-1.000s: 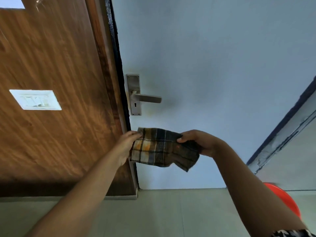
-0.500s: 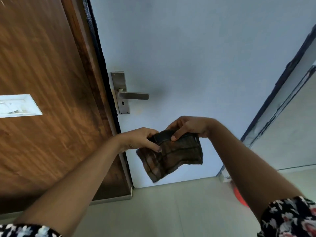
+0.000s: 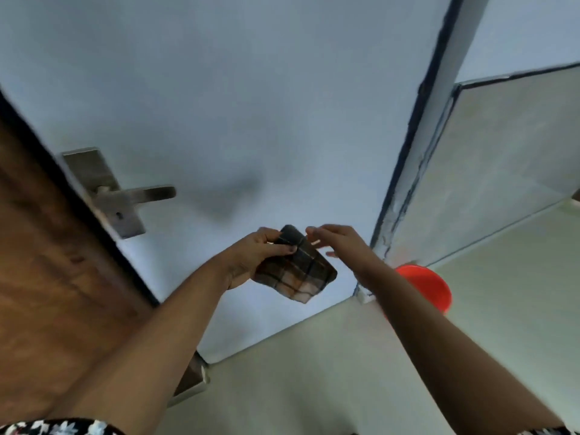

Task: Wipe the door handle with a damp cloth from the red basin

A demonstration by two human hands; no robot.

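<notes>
A folded dark plaid cloth [image 3: 295,271] hangs in front of the white door, gripped along its upper edge by my left hand [image 3: 254,259]. Just to the right of the cloth is my right hand [image 3: 339,243], fingers spread and not holding it; its fingertips are close to the cloth's top corner. The grey metal door handle [image 3: 138,196] with its backplate sits up and to the left of both hands, well apart from the cloth. The red basin [image 3: 430,284] stands on the floor at the right, partly hidden behind my right forearm.
The white door [image 3: 251,105] fills the middle. A brown wooden panel [image 3: 47,262] lies to the left, a white door frame [image 3: 417,171] and a pale wall to the right. Pale floor tiles [image 3: 314,372] spread below.
The view has swung right and tilted. The cloth is now folded smaller, my right hand has let go of it, and the left hand alone holds it. More of the red basin shows.
</notes>
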